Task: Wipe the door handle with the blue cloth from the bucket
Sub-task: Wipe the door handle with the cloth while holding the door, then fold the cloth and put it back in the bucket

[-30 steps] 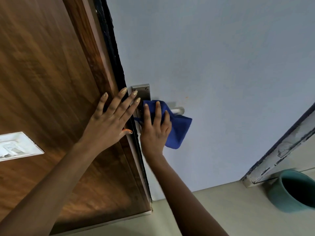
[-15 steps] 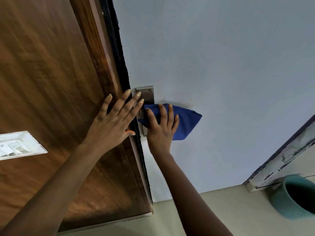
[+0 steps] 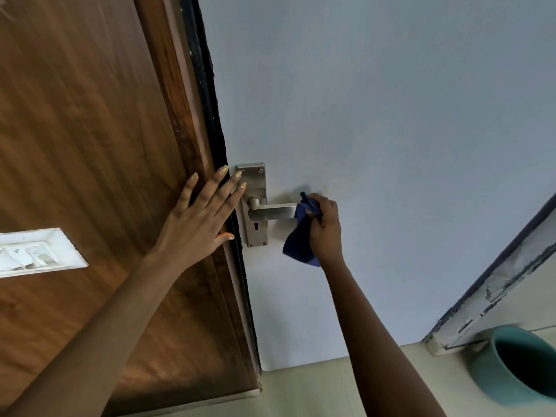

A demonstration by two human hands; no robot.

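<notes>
A silver lever door handle (image 3: 272, 211) on a metal backplate (image 3: 255, 182) sits on the pale blue door. My right hand (image 3: 326, 227) grips the blue cloth (image 3: 301, 239) around the free end of the lever; the rest of the cloth hangs below my fist. My left hand (image 3: 204, 218) lies flat with spread fingers on the brown wooden frame, its fingertips reaching the backplate's left edge. The teal bucket (image 3: 484, 368) stands on the floor at the lower right, partly cut off.
A white switch plate (image 3: 39, 252) is set in the wooden panel at the left. A chipped white and dark frame edge (image 3: 496, 290) runs diagonally at the right above the bucket. Beige floor (image 3: 316, 392) lies below the door.
My right hand has slid the cloth rightward along the lever from the backplate to its end, uncovering the handle and keyhole. The left hand stays flat on the frame.
</notes>
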